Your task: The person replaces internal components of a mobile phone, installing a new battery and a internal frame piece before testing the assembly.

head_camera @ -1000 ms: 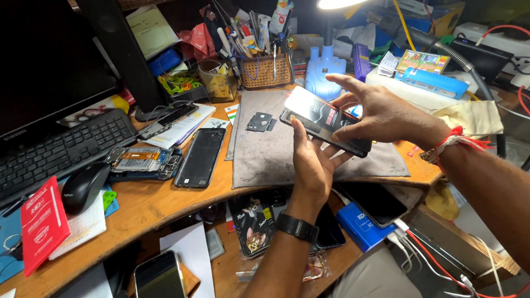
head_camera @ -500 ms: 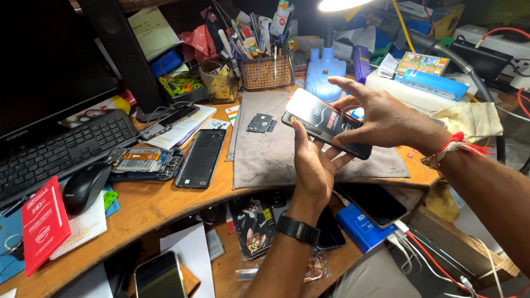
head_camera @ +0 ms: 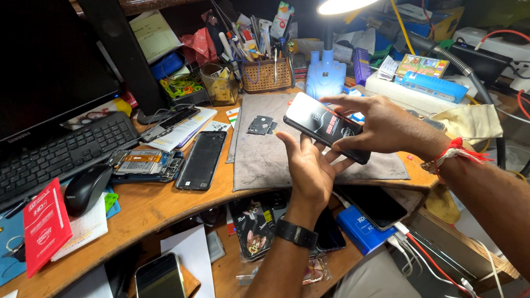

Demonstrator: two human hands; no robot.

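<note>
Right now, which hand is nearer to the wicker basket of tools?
Right. The right hand grips the held phone from above, closer to the wicker basket at the back. The left hand supports the phone from beneath, nearer the person.

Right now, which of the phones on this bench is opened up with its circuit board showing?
The opened phone with its exposed board, lying flat between the black keyboard and the dark intact phone. The black phone in both hands is closed.

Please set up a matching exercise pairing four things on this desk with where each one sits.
Things:
1. smartphone
2. computer mouse
3. wicker basket
4. black screen panel

Places:
A. behind the grey mat, full of tools
B. held between left hand and right hand
C. flat, just left of the mat
D. beside the keyboard

Pairs: 1-B, 2-D, 3-A, 4-C
</note>
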